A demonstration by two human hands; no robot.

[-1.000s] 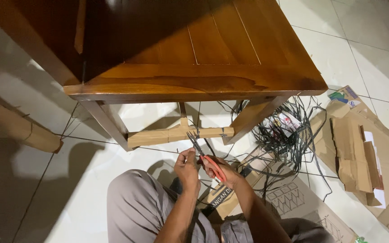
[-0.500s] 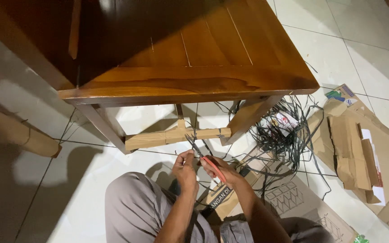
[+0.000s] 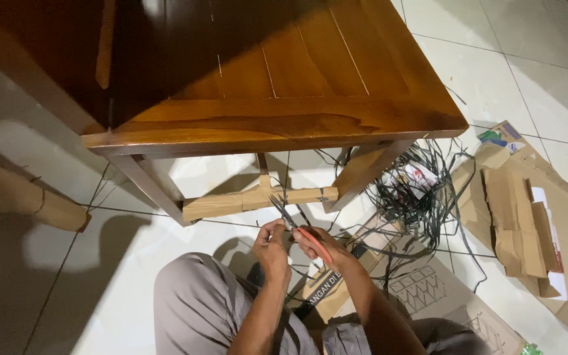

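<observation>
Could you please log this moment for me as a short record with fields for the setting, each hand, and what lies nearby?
setting: person seated on a white tiled floor before a wooden table
right hand: grips red-handled scissors, blades open, pointing at the table's cardboard-wrapped crossbar
left hand: pinches a thin black strap beside the blades
nearby: tangle of black straps, flattened cardboard

A dark wooden table [image 3: 277,72] fills the upper view, its legs standing on a white tiled floor [image 3: 547,79]. A loose heap of black straps [image 3: 422,197] lies at the right, near flattened cardboard pieces [image 3: 520,217] (one with a small colourful label). A cardboard tube [image 3: 21,197] lies at the left, well apart from the heap.
</observation>
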